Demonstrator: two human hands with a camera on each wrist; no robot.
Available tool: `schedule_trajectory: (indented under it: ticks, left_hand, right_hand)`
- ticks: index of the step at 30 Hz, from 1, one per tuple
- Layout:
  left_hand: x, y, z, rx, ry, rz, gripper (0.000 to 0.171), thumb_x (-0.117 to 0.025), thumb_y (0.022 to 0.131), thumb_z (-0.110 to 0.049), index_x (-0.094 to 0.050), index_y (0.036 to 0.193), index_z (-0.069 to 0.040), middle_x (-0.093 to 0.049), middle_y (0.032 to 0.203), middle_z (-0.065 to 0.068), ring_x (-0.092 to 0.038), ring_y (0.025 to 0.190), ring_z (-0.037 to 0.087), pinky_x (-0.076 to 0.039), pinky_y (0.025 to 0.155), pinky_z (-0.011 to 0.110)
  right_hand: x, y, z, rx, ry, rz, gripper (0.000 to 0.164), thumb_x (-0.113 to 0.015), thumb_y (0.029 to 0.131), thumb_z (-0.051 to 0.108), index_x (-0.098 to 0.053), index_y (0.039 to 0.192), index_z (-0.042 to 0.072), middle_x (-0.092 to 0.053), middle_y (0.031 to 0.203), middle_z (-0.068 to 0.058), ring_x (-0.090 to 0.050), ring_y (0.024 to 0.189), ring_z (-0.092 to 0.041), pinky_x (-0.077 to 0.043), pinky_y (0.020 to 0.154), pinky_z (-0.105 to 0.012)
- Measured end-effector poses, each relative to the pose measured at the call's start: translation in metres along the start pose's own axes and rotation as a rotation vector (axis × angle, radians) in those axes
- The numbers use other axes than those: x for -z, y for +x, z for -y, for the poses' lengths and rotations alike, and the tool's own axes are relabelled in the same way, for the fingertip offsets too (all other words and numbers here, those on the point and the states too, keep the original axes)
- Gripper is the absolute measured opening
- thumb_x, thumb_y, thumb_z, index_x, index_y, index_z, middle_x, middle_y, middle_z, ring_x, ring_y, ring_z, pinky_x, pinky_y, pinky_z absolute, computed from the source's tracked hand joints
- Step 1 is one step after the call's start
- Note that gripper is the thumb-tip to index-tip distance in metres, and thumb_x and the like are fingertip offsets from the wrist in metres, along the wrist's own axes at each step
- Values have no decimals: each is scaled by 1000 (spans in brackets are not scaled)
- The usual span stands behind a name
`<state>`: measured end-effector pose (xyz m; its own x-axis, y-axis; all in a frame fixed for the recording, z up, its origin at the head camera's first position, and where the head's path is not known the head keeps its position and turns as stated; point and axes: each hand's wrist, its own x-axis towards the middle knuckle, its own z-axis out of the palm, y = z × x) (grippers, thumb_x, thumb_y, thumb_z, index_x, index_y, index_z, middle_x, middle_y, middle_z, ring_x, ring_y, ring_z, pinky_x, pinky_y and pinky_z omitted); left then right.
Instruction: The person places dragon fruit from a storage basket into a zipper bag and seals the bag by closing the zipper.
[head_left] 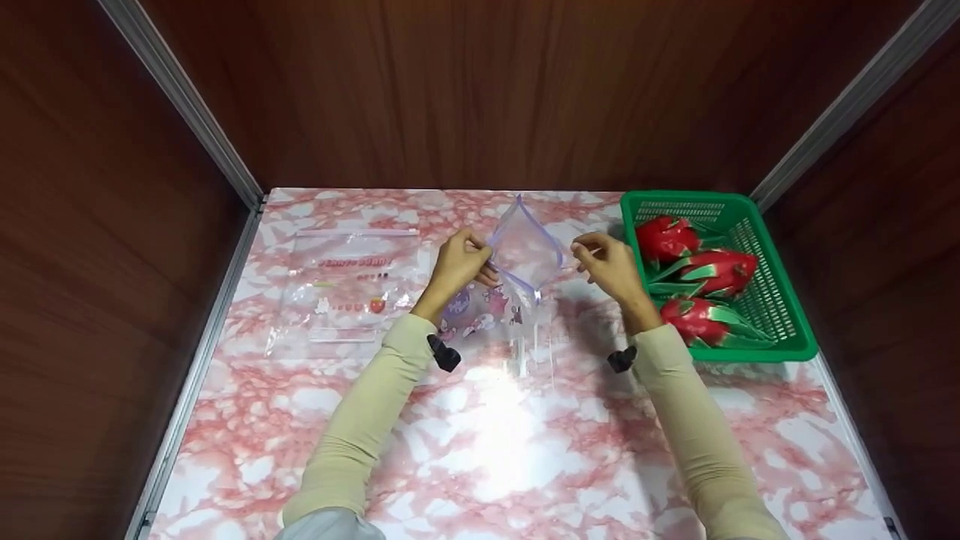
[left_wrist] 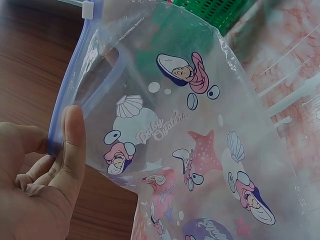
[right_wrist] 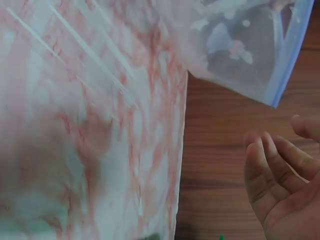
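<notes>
My left hand [head_left: 459,264] pinches the purple zip edge of a clear zip bag [left_wrist: 205,117] between thumb and fingers. Cartoon oysters, shells and starfish are printed on the bag, and its mouth gapes in a diamond shape in the head view. A white slider [left_wrist: 87,10] sits on the zip strip. Just right of the bag's mouth, my right hand [head_left: 606,266] holds nothing; its fingers are loosely bent. In the right wrist view a gap shows between those fingers [right_wrist: 257,172] and the bag's purple corner.
Another clear printed zip bag [head_left: 349,289] lies flat on the left of the marbled table [head_left: 300,442]. A green basket [head_left: 795,315] at the right holds three red dragon fruits [head_left: 716,271] with green leaves. Dark wood panels [head_left: 450,90] stand at the back and sides.
</notes>
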<state>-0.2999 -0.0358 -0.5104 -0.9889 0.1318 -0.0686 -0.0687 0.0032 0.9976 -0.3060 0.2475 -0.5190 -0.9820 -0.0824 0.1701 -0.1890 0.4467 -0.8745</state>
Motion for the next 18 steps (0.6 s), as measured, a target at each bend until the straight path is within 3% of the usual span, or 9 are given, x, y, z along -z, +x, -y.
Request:
schedule_trajectory:
  ticks: [4, 12, 18]
  left_hand:
    - [1, -1, 1, 6, 5, 6, 6, -57, 101, 2, -55, 105, 6, -70, 65, 8, -70, 51, 16, -66, 55, 34]
    - [2, 0, 0, 0, 5, 9, 6, -58, 100, 1, -56, 104, 6, -72, 69, 12, -71, 52, 15, -66, 55, 34]
    - [3, 0, -2, 0, -2, 3, 6, -59, 100, 1, -56, 104, 6, -74, 79, 28, -71, 51, 16, -66, 54, 34]
  right_hand:
    - [9, -1, 0, -4, -42, -38, 26, -72, 103, 17, -75, 119, -3, -76, 111, -24, -67, 74, -1, -55, 56, -13]
    - [27, -1, -4, 7, -147, -72, 24, -73, 100, 12, -74, 120, -1, -76, 113, -22, -69, 94, -24, -50, 74, -9]
    - [42, 1, -6, 23, -164, -53, 30, -72, 101, 14, -72, 126, -3, -73, 121, -23, -67, 106, -28, -47, 80, -8]
